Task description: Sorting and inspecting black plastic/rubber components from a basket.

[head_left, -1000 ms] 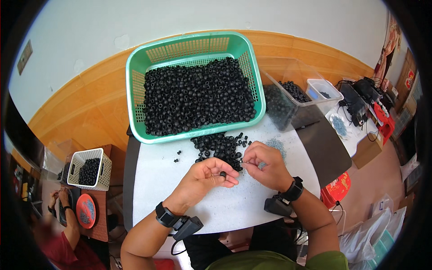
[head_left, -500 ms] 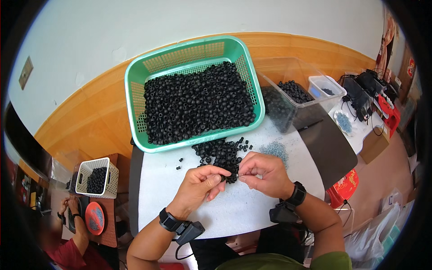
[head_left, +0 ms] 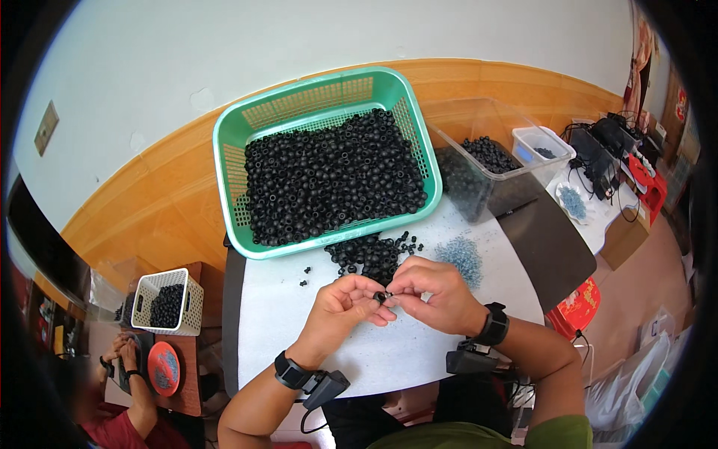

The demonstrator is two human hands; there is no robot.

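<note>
My left hand (head_left: pixel 342 310) pinches a small round black plastic piece (head_left: pixel 380 297) between thumb and fingertips, with a hole showing in it. Right up against that piece are the closed fingertips of my right hand (head_left: pixel 437 295); whatever tiny thing they pinch is too small to make out. Both hands are above the white tabletop sheet (head_left: pixel 299 352). Just beyond them lies a loose heap of similar black pieces (head_left: pixel 370 254). Tiny pale blue pieces (head_left: pixel 460 258) are spread to the right of the heap.
A green basket (head_left: pixel 329 239) full of black pieces stands at the back. Beside it are a clear bin (head_left: pixel 486 173) and a small white tub (head_left: pixel 544 144). At the left, a co-worker's hands (head_left: pixel 123 350) are near a red plate (head_left: pixel 166 382) and a white basket (head_left: pixel 192 310).
My right fingertips have come in to meet the black piece, which now shows its hole. The whole view has shifted slightly.
</note>
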